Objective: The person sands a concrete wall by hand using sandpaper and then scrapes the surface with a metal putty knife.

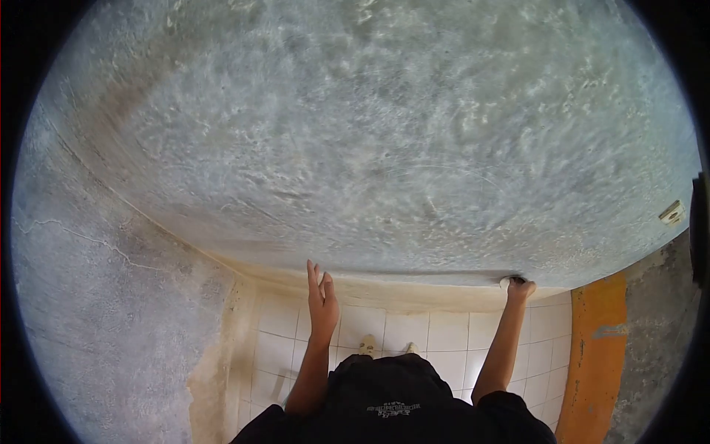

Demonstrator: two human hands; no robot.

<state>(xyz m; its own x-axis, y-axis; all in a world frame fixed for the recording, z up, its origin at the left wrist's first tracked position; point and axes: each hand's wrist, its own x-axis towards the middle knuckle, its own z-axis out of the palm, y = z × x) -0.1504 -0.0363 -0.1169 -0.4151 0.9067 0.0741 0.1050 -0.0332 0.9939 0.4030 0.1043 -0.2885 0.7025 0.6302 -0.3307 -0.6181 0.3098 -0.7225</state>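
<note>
In front of me stands a grey, mottled wall (384, 148) with a rough, patchy surface. My left hand (323, 300) is raised near the lower part of this wall, its fingers stretched upward and apart, with nothing in it. Farther right, my right hand (521, 288) is closed round a small whitish object (505, 283) at the wall's lower part. A dark patch shows beside the fingers; what exactly the object is cannot be made out.
A white tiled floor (447, 331) lies below, with my two shoes (367, 345) on it. A cracked side wall (111, 296) rises at left. At right are an orange painted band (597, 348) and a wall socket (671, 213).
</note>
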